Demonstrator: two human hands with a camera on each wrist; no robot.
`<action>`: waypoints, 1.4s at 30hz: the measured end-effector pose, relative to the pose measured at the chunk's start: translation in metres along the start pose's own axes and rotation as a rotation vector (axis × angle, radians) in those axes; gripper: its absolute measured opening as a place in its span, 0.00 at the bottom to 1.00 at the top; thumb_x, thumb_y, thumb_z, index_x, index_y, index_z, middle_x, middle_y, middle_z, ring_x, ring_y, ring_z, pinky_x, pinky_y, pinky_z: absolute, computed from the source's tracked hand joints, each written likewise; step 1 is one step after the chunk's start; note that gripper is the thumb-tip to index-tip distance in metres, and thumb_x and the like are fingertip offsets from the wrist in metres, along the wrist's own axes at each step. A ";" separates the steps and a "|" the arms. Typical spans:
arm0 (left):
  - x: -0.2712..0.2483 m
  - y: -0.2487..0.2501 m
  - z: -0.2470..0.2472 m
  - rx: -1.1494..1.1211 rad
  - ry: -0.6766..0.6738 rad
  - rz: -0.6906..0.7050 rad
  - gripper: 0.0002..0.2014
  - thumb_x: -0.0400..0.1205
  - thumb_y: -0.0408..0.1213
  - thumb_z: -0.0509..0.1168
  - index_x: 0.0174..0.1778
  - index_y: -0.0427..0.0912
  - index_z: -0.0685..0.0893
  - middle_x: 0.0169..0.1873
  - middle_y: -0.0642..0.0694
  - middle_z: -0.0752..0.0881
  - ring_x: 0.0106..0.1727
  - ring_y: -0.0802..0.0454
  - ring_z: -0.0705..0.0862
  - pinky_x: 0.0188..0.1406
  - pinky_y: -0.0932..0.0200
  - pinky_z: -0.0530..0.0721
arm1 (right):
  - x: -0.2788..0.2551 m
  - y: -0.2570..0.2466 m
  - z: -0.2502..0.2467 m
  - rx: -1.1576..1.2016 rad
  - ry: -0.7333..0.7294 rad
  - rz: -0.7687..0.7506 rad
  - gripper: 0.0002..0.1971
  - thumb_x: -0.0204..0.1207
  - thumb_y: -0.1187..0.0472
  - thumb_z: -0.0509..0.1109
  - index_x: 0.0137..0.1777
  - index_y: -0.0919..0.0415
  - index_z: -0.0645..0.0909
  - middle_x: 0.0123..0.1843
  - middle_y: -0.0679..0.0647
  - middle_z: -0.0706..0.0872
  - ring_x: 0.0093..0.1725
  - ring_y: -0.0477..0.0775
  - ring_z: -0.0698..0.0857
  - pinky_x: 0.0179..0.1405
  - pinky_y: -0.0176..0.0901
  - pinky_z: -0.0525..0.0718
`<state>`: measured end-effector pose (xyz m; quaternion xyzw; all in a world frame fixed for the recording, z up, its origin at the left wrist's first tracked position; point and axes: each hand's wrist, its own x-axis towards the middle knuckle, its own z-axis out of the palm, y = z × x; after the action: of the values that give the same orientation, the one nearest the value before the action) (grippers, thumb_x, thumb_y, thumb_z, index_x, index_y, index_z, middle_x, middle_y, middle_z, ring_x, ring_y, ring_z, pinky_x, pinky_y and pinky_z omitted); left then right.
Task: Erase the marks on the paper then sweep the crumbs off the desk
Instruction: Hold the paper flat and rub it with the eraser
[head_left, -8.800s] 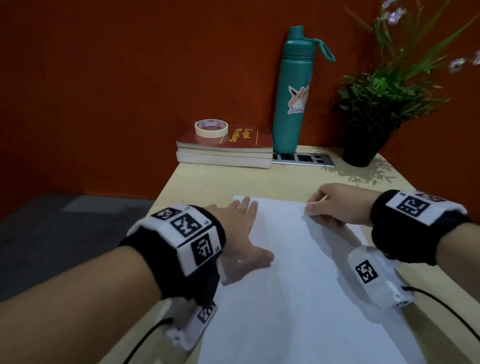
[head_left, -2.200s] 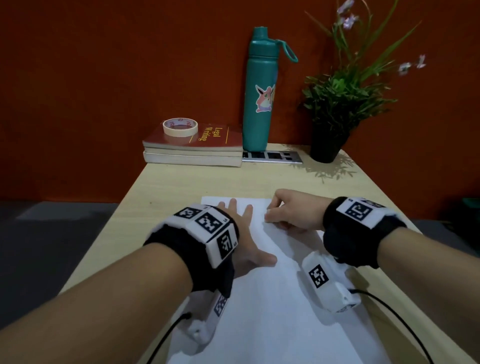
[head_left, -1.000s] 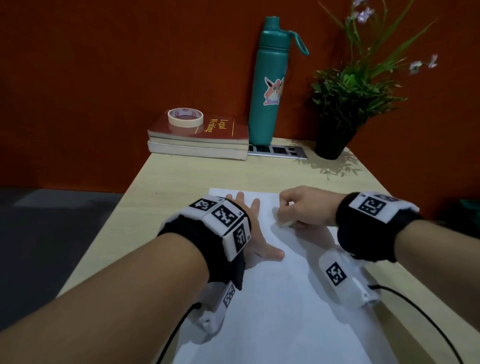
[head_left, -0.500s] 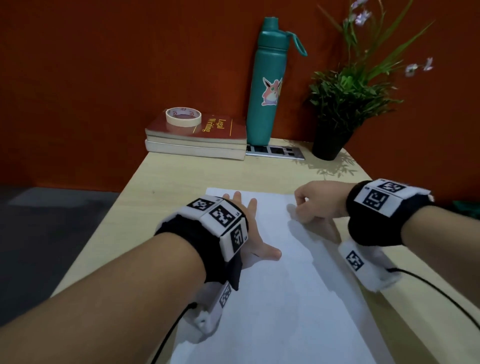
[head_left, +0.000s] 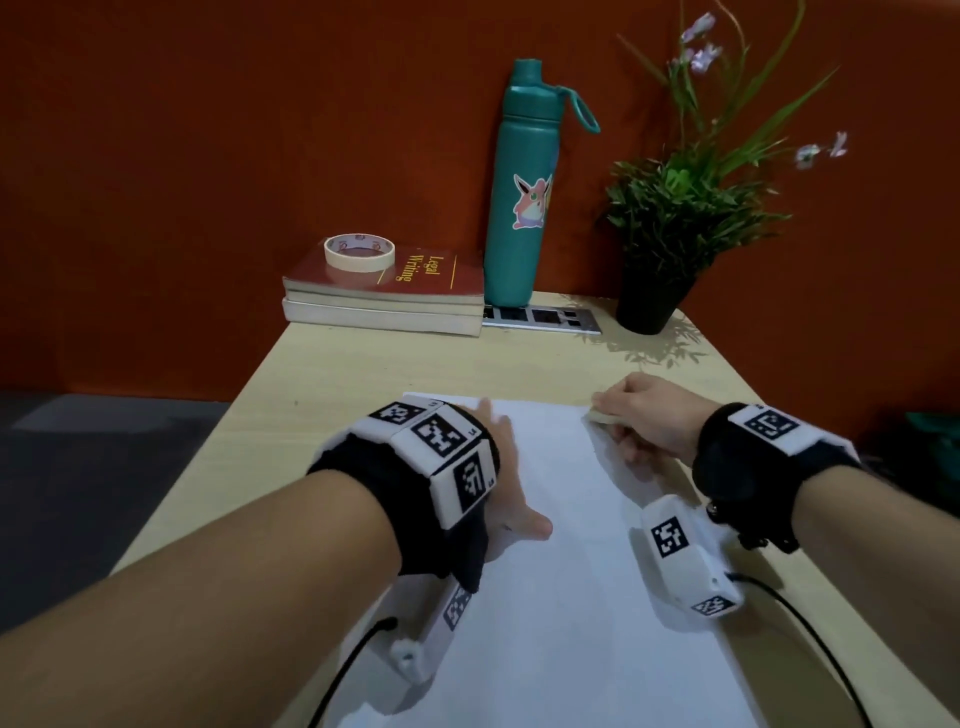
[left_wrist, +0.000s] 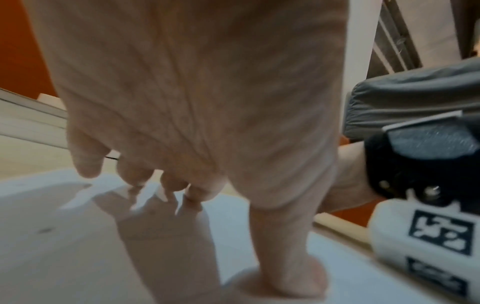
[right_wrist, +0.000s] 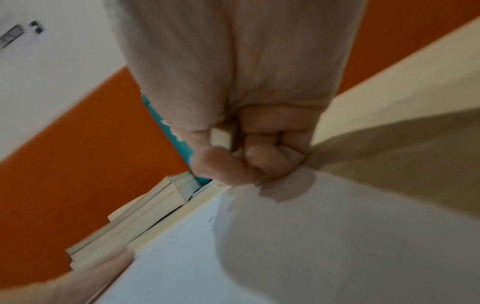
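A roll of masking tape (head_left: 359, 252) is lying on a stack of books (head_left: 384, 299). Beside them a teal water bottle (head_left: 524, 182) is standing upright against the orange wall (head_left: 208, 130), near a potted plant (head_left: 675, 218) and a recessed power socket panel (head_left: 540, 317).

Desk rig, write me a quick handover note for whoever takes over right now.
Left hand: flat, fingers spread, pressing the white paper sheet onto the light wooden desk.
Right hand: pinches a small pale eraser block with curled fingers, at the sheet's far right corner.
Done: no marks show on most of the sheet in the head view, though faint ones might not be visible.
Left: finish rubbing that corner, then sweep the crumbs off the desk; a few tiny dark specks lie on the sheet in the right wrist view.
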<state>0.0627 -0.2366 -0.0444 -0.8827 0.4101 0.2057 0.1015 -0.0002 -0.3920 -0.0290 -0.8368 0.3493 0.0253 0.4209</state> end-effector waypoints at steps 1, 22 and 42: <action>-0.003 0.009 -0.005 0.051 0.021 0.078 0.53 0.77 0.60 0.66 0.84 0.40 0.39 0.83 0.36 0.39 0.84 0.37 0.44 0.78 0.39 0.51 | 0.002 0.001 0.001 0.012 0.000 -0.002 0.17 0.85 0.60 0.59 0.33 0.62 0.66 0.28 0.61 0.71 0.21 0.57 0.70 0.19 0.39 0.68; 0.022 0.055 0.000 -0.030 0.019 0.152 0.37 0.84 0.62 0.45 0.84 0.51 0.39 0.84 0.47 0.38 0.84 0.44 0.41 0.78 0.39 0.47 | 0.017 0.012 -0.005 0.106 -0.070 0.053 0.25 0.87 0.55 0.55 0.27 0.66 0.70 0.10 0.53 0.67 0.11 0.50 0.64 0.22 0.38 0.65; -0.024 -0.083 0.003 -0.049 -0.133 0.033 0.62 0.68 0.72 0.65 0.81 0.48 0.29 0.82 0.52 0.30 0.84 0.53 0.39 0.80 0.48 0.47 | -0.028 -0.069 0.087 -0.573 -0.221 -0.337 0.06 0.81 0.56 0.59 0.53 0.57 0.68 0.48 0.57 0.85 0.40 0.55 0.78 0.36 0.44 0.73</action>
<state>0.1114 -0.1663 -0.0357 -0.8625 0.4119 0.2752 0.1035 0.0426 -0.2862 -0.0280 -0.9591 0.1372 0.1427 0.2024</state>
